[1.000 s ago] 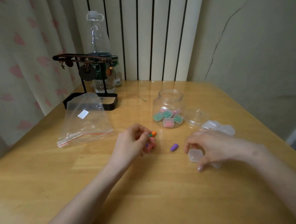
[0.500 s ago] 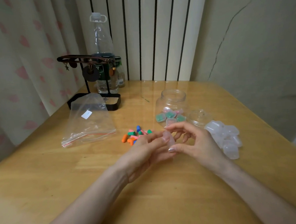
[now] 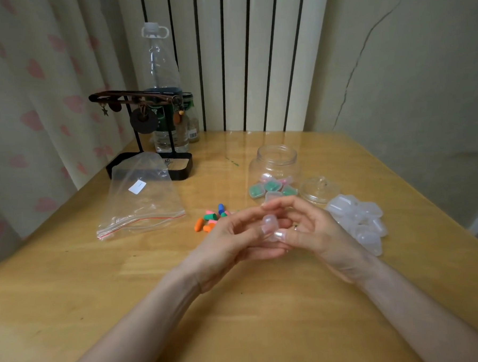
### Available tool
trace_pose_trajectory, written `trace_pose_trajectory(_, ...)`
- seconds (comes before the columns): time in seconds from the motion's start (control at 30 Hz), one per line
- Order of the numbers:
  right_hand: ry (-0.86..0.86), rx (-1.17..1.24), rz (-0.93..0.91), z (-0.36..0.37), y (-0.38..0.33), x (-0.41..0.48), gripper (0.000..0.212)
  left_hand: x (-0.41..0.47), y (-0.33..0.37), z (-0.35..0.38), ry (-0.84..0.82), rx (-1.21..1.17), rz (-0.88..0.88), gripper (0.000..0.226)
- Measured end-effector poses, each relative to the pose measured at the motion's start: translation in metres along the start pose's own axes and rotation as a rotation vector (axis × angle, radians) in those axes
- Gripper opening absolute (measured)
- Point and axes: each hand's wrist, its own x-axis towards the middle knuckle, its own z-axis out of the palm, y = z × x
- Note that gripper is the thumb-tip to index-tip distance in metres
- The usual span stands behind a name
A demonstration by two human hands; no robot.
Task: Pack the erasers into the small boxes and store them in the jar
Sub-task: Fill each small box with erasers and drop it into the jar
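One small clear box (image 3: pixel 270 225) is held between both hands, pinched by the curled fingers of the left hand (image 3: pixel 230 240) and the right hand (image 3: pixel 319 232). Whether its lid is shut cannot be told, as it is partly covered by fingertips. The loose erasers (image 3: pixel 210 220) are partly hidden behind the left hand; the jar (image 3: pixel 277 165) is seen just beyond the hands.

Both bare forearms extend over the surface (image 3: pixel 100 298) and converge. Left hand (image 3: pixel 229 236) and right hand (image 3: pixel 315 229) meet at a small clear box (image 3: pixel 269 224), pinching it between curled fingertips: left hand left of the box, right hand right of it, right index finger arched beyond it
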Motion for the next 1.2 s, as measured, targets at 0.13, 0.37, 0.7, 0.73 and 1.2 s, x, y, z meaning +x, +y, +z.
trace_pose_trajectory(0.13, -0.006, 0.066, 0.023, 0.003, -0.002, -0.001, 0.031, 0.0, -0.002, 0.002, 0.019, 0.024, 0.009, 0.043)
trace_pose_trajectory(0.37, -0.018, 0.111, 0.052, 0.001, -0.005, -0.003, 0.026, -0.001, 0.0, 0.006, 0.042, 0.009, 0.021, 0.041)
trace_pose_trajectory(0.7, 0.065, 0.016, 0.042, 0.007, -0.003, -0.003, 0.026, 0.001, -0.004, 0.007, 0.083, 0.001, -0.011, 0.038)
trace_pose_trajectory(0.73, 0.081, -0.006, 0.039, 0.008, -0.002, -0.002, 0.026, 0.001, -0.005, 0.007, 0.091, 0.009, -0.013, 0.037)
trace_pose_trajectory(1.2, 0.347, 0.009, 0.046, -0.015, -0.007, 0.005, 0.028, 0.003, 0.015, -0.017, 0.048, -0.571, -0.057, 0.034)
